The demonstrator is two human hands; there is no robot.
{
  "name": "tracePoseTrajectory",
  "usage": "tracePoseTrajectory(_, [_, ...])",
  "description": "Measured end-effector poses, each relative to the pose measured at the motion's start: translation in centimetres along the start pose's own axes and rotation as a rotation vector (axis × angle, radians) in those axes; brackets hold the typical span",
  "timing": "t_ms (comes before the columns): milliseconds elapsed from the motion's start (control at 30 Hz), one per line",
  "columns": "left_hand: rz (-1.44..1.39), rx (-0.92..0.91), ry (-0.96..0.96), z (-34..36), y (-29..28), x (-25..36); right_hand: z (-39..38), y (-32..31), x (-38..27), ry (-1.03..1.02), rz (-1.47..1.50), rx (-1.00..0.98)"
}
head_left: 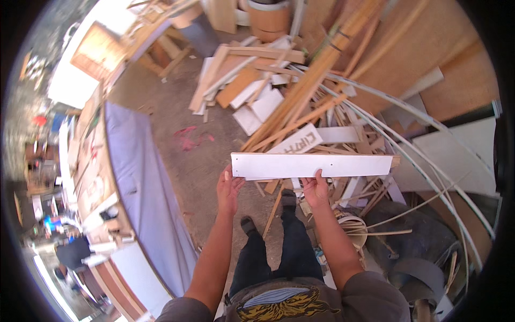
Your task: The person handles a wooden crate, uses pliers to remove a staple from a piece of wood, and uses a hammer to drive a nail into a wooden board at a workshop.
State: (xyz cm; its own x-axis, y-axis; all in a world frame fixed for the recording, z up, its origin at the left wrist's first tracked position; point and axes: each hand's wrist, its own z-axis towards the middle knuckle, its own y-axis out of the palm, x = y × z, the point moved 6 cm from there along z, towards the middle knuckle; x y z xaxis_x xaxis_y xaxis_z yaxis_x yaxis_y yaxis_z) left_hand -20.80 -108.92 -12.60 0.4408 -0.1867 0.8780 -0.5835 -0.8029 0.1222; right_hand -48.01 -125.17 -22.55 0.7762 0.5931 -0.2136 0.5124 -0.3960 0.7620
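A long white board [308, 163] with small holes and a pale wood edge lies level across my view, with another thin piece just under it. My left hand [229, 190] holds its left end. My right hand [316, 189] grips it right of the middle, thumb on the white face. Behind and below the board is a heap of offcuts [256, 110], white and bare wood, one marked with dark lettering.
Long wooden strips [311, 80] and pale flexible lengths [416, 147] slant across the right, near large leaning sheets [440, 59]. A bucket [348, 228] stands by my right leg. A cluttered bench [91, 209] with a lavender sheet [145, 193] runs along the left.
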Motion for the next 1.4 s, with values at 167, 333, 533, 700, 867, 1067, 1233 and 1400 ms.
tracePoseTrajectory(167, [-0.177, 0.157, 0.073, -9.4, -8.6, 9.6, -5.7, 10.2, 7.6, 0.298, -0.093, -0.456])
tracePoseTrajectory(333, [-0.550, 0.221, 0.332, -19.3, -21.8, 10.4, -14.9, 18.7, 17.7, 0.605, -0.233, -0.670])
tracePoseTrajectory(533, [-0.534, 0.271, 1.018, -35.8, -31.5, 17.2, -28.7, 23.7, 29.6, 0.859, -0.311, -1.087])
tracePoseTrajectory(700, [-0.442, 0.429, 1.191, -47.8, -39.8, 18.0, -41.2, 25.7, 38.6, 0.976, -0.294, -1.455])
tracePoseTrajectory(867, [-0.242, 0.570, 1.282, -56.3, -46.3, 15.7, -49.1, 24.8, 46.1, 1.125, -0.335, -1.420])
tracePoseTrajectory(1067, [0.132, 1.032, 1.169, -64.2, -52.3, 10.7, -56.0, 22.9, 53.3, 1.297, -0.478, -1.282])
tracePoseTrajectory(1233, [0.118, 1.440, 1.070, -69.5, -55.7, 8.7, -60.0, 20.3, 59.2, 1.229, -0.939, -1.136])
tracePoseTrajectory(1400, [-0.290, 1.706, 0.762, -71.8, -60.9, 4.3, -65.2, 20.4, 65.0, 1.253, -1.010, -1.119])
